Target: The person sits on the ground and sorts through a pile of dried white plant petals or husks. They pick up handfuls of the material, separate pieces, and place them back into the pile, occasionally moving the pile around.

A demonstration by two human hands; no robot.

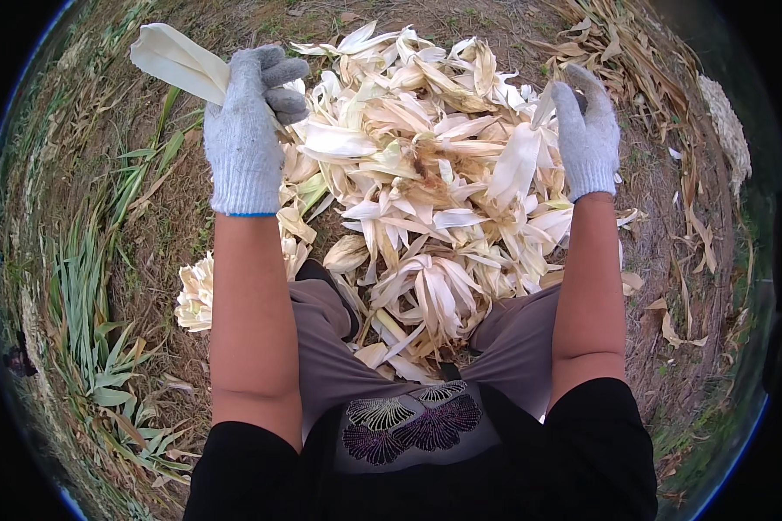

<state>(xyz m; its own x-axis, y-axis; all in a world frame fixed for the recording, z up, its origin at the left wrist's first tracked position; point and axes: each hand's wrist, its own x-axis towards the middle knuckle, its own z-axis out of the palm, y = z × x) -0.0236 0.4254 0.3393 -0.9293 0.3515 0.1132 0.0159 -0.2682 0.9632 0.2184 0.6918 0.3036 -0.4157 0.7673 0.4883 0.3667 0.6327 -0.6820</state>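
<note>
My left hand [247, 127], in a pale knitted work glove with a blue cuff edge, is raised at the upper left. A broad cream corn husk leaf [181, 62] sticks out from its thumb side, and its fingers curl to the right. My right hand [586, 133], in a matching glove, is at the right edge of a large heap of dry corn husks [423, 156]. Its thumb and fingers are bent, and a pale husk strip [516, 159] runs up to its thumb. Whether the fingers grip that strip is unclear.
Between my legs lies a spread-out husk bunch [430, 293]. A husk cluster [195, 296] sits beside my left forearm. Green stalks and leaves [81, 306] lie on the soil at left. Dry stalks [616, 49] lie at upper right, near a pale heap [723, 130].
</note>
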